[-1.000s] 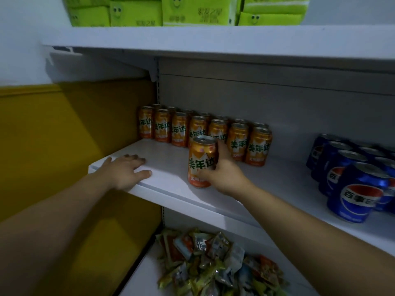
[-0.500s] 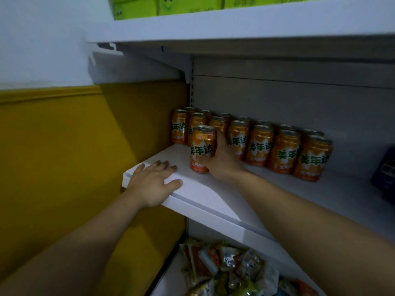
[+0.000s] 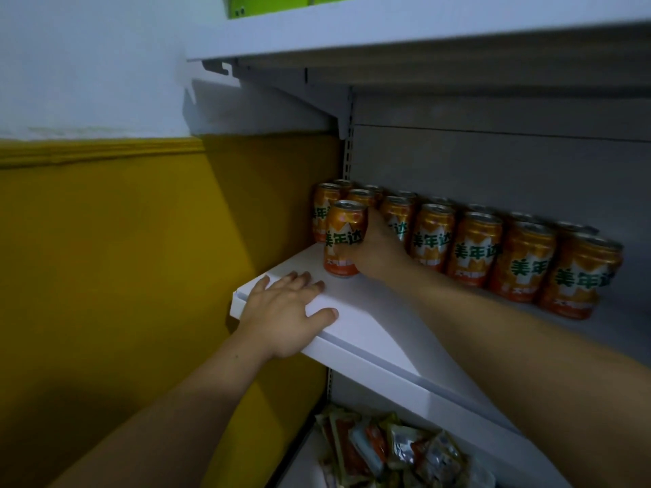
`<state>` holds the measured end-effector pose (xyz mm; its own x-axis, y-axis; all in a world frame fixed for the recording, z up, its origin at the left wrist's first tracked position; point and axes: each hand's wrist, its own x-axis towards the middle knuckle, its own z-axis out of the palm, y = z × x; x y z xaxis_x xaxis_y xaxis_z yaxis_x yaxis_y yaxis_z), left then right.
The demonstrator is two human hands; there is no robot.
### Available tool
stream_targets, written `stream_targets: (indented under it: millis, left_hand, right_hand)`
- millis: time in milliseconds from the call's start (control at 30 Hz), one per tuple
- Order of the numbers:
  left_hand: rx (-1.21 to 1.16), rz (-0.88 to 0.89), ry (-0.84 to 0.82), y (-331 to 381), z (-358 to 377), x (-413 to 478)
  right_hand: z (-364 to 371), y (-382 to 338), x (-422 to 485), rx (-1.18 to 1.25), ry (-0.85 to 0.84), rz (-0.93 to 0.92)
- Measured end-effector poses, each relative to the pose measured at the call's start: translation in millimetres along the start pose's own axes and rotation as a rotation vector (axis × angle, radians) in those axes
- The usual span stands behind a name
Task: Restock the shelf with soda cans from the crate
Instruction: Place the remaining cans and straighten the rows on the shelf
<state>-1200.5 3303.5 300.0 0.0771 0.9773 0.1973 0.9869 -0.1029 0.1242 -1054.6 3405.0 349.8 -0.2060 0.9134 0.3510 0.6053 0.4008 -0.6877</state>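
My right hand (image 3: 375,250) grips an orange soda can (image 3: 343,237) that stands upright on the white shelf (image 3: 373,332), near its left end. It sits just in front of a row of several matching orange cans (image 3: 475,244) lined along the back panel. My left hand (image 3: 287,317) rests flat on the shelf's front left corner, fingers spread, holding nothing. The crate is out of view.
A yellow and white wall (image 3: 123,241) closes off the left side. Another shelf (image 3: 405,33) runs overhead with green boxes (image 3: 267,3) on it. Snack packets (image 3: 387,452) lie on the lower shelf below.
My right hand has carried the can leftward along the shelf toward the left end of the row. The view has turned left, so the blue cans are gone from sight.
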Motion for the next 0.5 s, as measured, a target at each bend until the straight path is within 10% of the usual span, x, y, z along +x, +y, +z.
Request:
stream_targets:
  millis: [500]
  left_hand:
    - [-0.035, -0.011, 0.027, 0.4, 0.8, -3.9]
  right_hand:
    - [37.7, -14.2, 44.9, -0.085, -0.027, -0.048]
